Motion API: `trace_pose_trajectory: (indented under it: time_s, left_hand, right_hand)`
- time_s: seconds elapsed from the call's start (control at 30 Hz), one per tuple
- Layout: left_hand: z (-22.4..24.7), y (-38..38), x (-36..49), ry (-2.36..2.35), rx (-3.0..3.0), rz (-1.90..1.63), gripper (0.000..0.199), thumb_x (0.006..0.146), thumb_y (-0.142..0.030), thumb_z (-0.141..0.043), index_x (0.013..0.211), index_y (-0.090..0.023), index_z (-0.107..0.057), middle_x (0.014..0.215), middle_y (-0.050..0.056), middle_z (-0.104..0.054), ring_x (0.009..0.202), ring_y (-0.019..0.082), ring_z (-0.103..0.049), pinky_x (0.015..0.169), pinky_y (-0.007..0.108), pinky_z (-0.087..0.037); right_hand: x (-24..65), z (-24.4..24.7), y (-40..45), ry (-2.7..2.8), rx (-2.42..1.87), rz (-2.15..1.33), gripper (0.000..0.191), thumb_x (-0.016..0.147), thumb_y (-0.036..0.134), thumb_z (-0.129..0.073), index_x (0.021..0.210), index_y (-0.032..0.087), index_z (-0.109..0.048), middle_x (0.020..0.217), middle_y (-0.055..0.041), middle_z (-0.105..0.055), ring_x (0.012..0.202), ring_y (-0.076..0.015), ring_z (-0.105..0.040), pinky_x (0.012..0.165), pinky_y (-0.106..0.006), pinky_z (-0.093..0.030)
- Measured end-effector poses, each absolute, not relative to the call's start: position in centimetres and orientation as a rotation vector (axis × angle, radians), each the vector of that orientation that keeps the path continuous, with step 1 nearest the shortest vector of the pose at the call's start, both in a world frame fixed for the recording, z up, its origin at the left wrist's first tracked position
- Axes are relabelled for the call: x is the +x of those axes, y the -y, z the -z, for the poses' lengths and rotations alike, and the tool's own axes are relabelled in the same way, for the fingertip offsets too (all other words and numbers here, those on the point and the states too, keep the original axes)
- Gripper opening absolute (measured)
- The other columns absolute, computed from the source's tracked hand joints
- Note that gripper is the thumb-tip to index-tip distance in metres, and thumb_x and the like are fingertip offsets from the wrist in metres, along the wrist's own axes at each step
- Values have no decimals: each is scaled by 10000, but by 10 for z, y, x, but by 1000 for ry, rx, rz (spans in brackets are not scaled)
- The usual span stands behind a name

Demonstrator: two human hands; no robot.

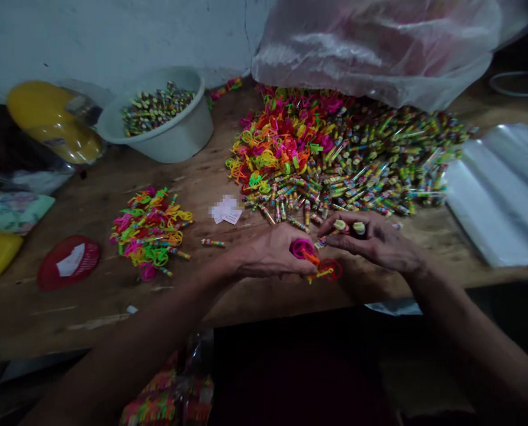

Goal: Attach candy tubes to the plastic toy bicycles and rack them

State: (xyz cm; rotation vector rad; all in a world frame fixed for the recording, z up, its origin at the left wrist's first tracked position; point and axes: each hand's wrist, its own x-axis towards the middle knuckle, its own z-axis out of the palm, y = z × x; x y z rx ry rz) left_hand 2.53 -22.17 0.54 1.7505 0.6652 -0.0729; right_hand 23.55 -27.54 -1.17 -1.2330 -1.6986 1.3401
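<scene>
My left hand point(270, 251) is closed around a few bright plastic loop pieces. A magenta loop point(300, 249) shows at the fingers, and a red ring point(331, 270) with a yellow stem hangs below them. Close on its right, my right hand point(382, 242) is curled around small printed tubes, whose pale ends point(359, 228) stick out between the fingers. Between the two hands is another printed tube point(320, 243), near the right fingertips; which hand bears it I cannot tell. Behind the hands lies a large heap of printed tubes point(379, 165), with coloured loop pieces point(277, 136) piled at its left.
A smaller mixed pile point(151, 231) lies left, near a loose tube point(213, 242), paper slips point(226, 210) and a red dish point(68, 263). A white tub point(175, 139) of tubes stands behind. Clear plastic sheets point(504, 195) lie right; a plastic bag point(374, 47) hangs over the heap.
</scene>
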Motion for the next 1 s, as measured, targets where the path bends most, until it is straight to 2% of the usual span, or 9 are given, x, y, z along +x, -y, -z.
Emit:
trace_pose_trajectory:
  time_s: [0.27,0.37,0.5,0.57,0.73,0.87,1.0]
  left_hand:
    - [-1,227,32,-685,1230,68,167,703,-248,-668,728,-130,-552,584,-65,-425,477,31,-313,445,191,-209]
    - [8,230,32,-695,1052,20,207,695,-258,-686,714,-139,-518,575,-77,-401,447,19,-251,423,201,-141]
    - [13,233,28,-706,970,14,240,667,-257,-722,745,-141,-527,572,-82,-421,424,7,-242,402,195,-113]
    - [13,234,26,-695,969,36,236,672,-259,-724,752,-133,-541,563,-81,-435,409,1,-257,386,184,-122]
    - [15,239,22,-605,942,113,209,716,-267,-696,720,-97,-574,592,-29,-558,363,1,-374,327,157,-177]
    - [17,246,21,-562,847,131,163,738,-221,-676,694,-100,-576,501,-41,-554,359,23,-457,345,130,-311]
    - [20,251,22,-568,833,151,143,734,-198,-676,688,-105,-578,499,-35,-570,379,41,-507,383,131,-393]
  right_hand:
    - [239,23,286,1597,-1189,-1396,204,802,353,-624,947,213,-654,797,5,-601,680,-108,-533,568,-221,-392]
    - [238,26,292,1573,-1184,-1377,194,813,351,-612,953,221,-651,852,-2,-610,711,-112,-536,581,-221,-396]
    - [234,28,298,1558,-1147,-1346,160,828,342,-596,921,219,-640,862,-3,-611,797,-134,-561,681,-241,-425]
    - [231,29,302,1563,-1131,-1317,136,829,327,-598,908,221,-629,850,2,-610,809,-133,-561,708,-240,-426]
    - [225,37,313,1540,-1095,-1296,119,821,319,-610,873,213,-615,819,-1,-618,735,-125,-560,652,-231,-426]
    - [225,38,317,1566,-1076,-1342,137,822,328,-603,871,200,-615,821,-18,-615,744,-145,-572,666,-252,-443]
    - [231,27,315,1887,-1115,-1266,117,836,282,-578,917,207,-618,848,-20,-619,776,-148,-565,691,-254,-422]
